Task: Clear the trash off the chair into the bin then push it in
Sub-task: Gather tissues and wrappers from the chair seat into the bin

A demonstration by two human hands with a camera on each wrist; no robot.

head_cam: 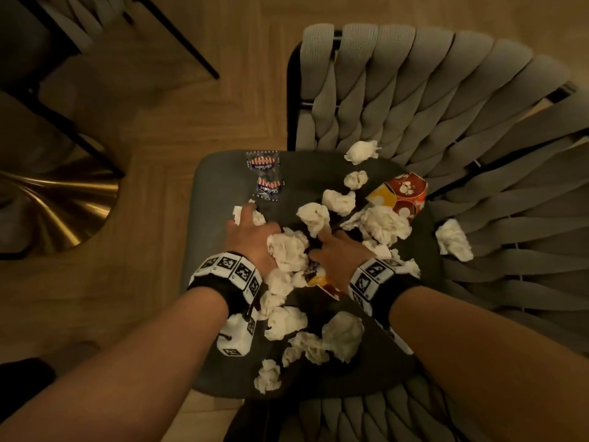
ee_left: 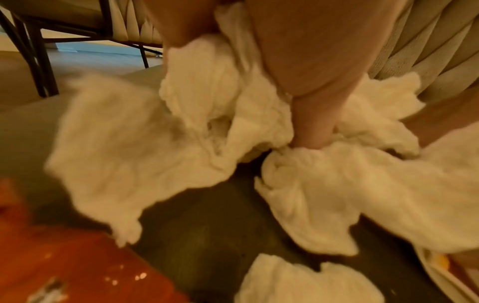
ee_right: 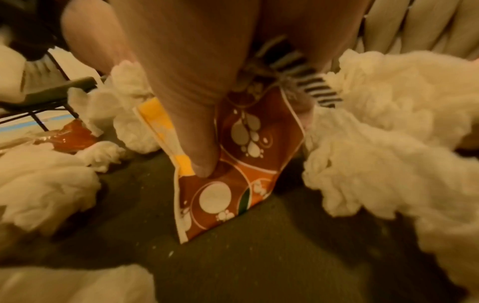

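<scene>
The dark chair seat (head_cam: 220, 186) is strewn with several crumpled white tissues (head_cam: 288, 250), two blue-and-red snack wrappers (head_cam: 269, 188) and a red-orange patterned carton (head_cam: 404, 193). My left hand (head_cam: 253, 226) is down in the pile at the seat's left-middle; in the left wrist view its fingers (ee_left: 311, 123) curl into white tissue (ee_left: 220, 102). My right hand (head_cam: 334, 248) lies just right of it. In the right wrist view its thumb (ee_right: 197, 143) pinches a red-orange patterned paper piece (ee_right: 246, 164), with a striped wrapper (ee_right: 308, 86) behind it. No bin is in view.
The woven grey chair back (head_cam: 414, 90) curves round the far and right sides. A gold table base (head_cam: 57, 205) and dark legs of another chair (head_cam: 178, 36) stand on the wooden floor to the left. More tissues (head_cam: 341, 339) lie near the seat's front edge.
</scene>
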